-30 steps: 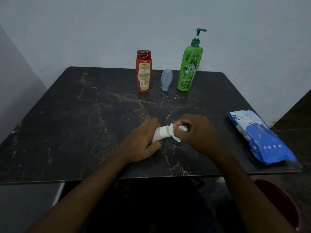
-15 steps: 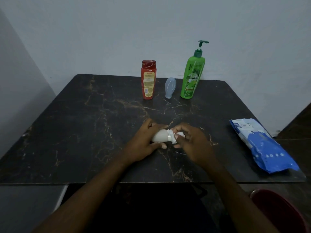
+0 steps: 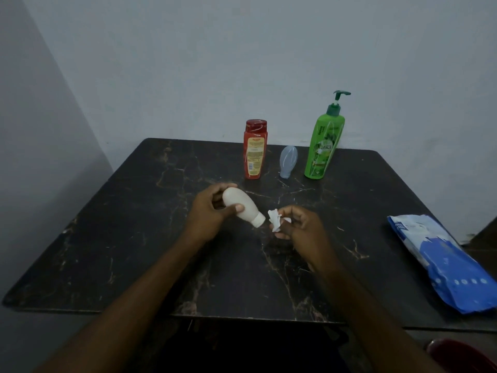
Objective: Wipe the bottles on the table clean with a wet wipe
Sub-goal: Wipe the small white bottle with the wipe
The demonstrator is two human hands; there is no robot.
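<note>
Table point(image 3: 134, 238): dark marble top. All positions below are off the white bottle point(image 3: 242, 207). Wipe pack point(image 3: 441, 265) lay well to its right at the table edge, out of the work zone but reachable. Green pump bottle point(image 3: 324, 146) stood upright behind it and to the right, red bottle point(image 3: 255, 152) upright straight behind it. Both parked at the back, awaiting their turn, I'd judge. My left hand point(image 3: 209, 214) gripped the white bottle, fingers and thumb curled round the body, cap tilted down and rightward to face the wipe. My right hand point(image 3: 301, 227) sat just right of the cap. Small clear bottle point(image 3: 287, 161) stood behind, between red and green. Right fingertips pinched the crumpled wet wipe point(image 3: 274, 220) - near the cap, not touching.
</note>
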